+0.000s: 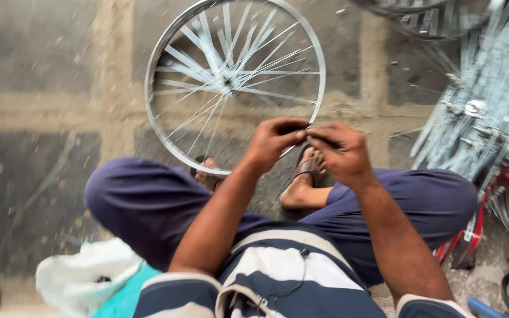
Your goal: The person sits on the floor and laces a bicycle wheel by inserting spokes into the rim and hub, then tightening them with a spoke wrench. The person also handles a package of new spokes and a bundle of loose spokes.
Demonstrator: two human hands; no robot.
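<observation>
Now a thin spoke is pinched between the left hand and the right hand, both clenched on it, above the near edge of the wheel rim; it is best kept straight and guided slowly.

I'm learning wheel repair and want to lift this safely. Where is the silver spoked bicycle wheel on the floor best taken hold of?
Grip the silver spoked bicycle wheel by its metal rim, probably on the bare left arc, coming from outside the circle. The rim is a firm, continuous hoop lying flat; the thin spokes are loose and uneven. The near edge is taken up by the left hand and right hand.
</observation>
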